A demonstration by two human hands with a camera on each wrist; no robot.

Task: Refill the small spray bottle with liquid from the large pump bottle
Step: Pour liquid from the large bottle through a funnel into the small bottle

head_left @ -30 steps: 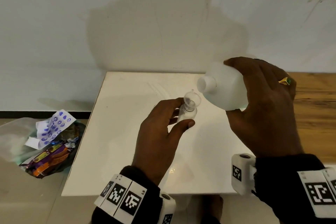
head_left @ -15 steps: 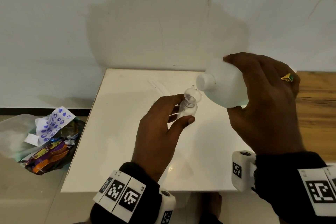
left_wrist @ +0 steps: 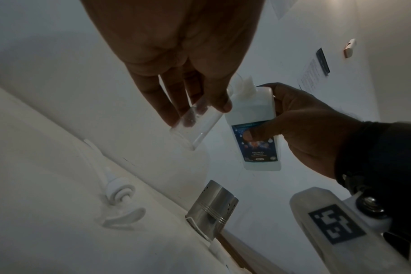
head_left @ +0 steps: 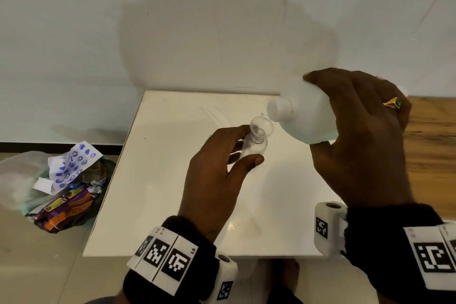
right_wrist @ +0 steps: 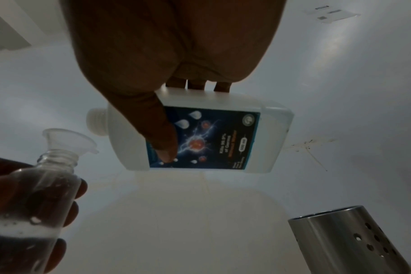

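- The small bottle (head_left: 255, 149) is held above the middle of the white table (head_left: 158, 180), tilted with its open neck toward one o'clock; some clear liquid is seen in its lower part in the right wrist view.
- A clear funnel (head_left: 261, 126) is seated in its neck, the wide mouth turned up toward the large bottle.
- The small bottle is pinched by the left hand (head_left: 217, 180), thumb on the near side and fingers curled round the far side.
- The large bottle (head_left: 306, 116) is held on its side at two o'clock from the small one, its uncapped white neck just above and beside the funnel rim; whether they touch cannot be told.
- A dark blue label (right_wrist: 204, 139) is carried on its underside.
- It is gripped by the right hand (head_left: 357, 138), fingers wrapped over the top and thumb pressed on the label; a gold ring (head_left: 393, 103) is worn.
- A white pump head (left_wrist: 120, 204) is seen lying on the table in the left wrist view, with a perforated steel cup (left_wrist: 211, 209) near it.
- A bag of wrappers (head_left: 64, 187) is seen on the floor at nine o'clock from the table.
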